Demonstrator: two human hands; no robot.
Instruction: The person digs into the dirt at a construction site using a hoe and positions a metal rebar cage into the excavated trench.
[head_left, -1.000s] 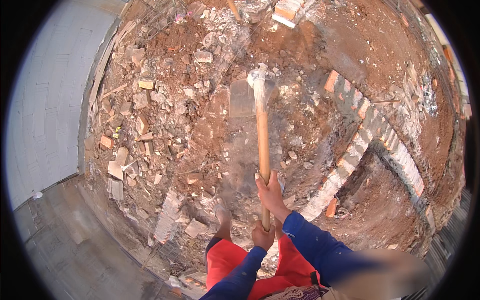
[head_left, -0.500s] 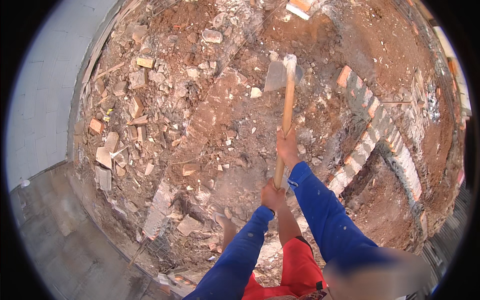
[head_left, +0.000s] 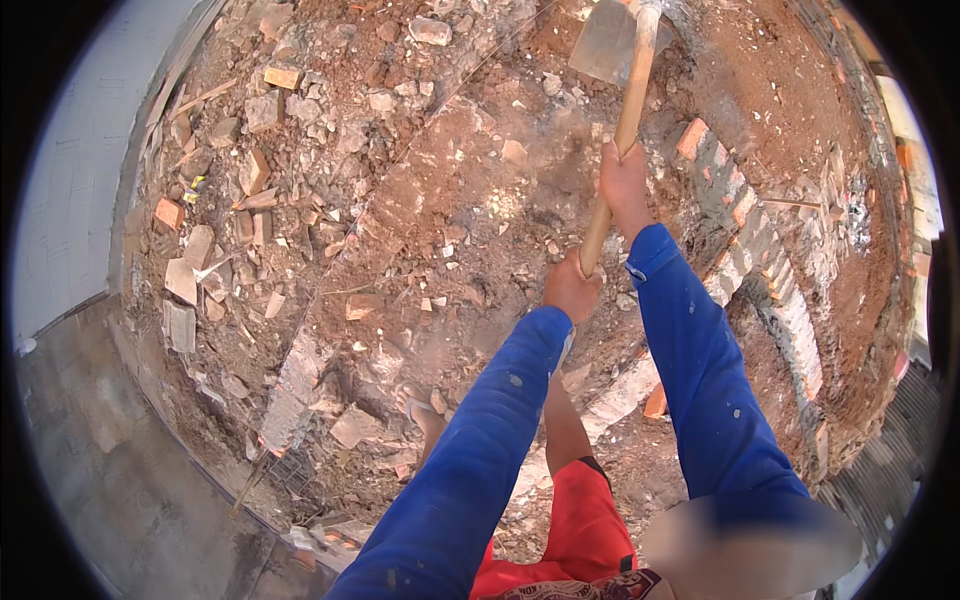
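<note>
A hoe with a long wooden handle (head_left: 636,98) and a wide grey metal blade (head_left: 604,44) reaches away from me over the broken ground. My right hand (head_left: 625,185) is wrapped round the middle of the handle. Closer to me, my left hand (head_left: 572,287) grips the handle's near end. At the top of the view, the blade hangs over or near reddish soil; whether it touches the ground I cannot tell. Loose earth and pale stone chips (head_left: 508,200) lie below the blade and to the left of my right hand.
Low brick-and-mortar footings (head_left: 745,255) stand in the dirt to the right. Broken bricks and rubble (head_left: 255,170) cover the left side, beside a grey block wall (head_left: 70,190). A grey paved floor (head_left: 120,440) lies at lower left. My bare foot (head_left: 418,405) stands among stones.
Both hands have moved farther from me and to the right, carrying the hoe along. Its blade has shifted from above the middle ground up to the view's top edge.
</note>
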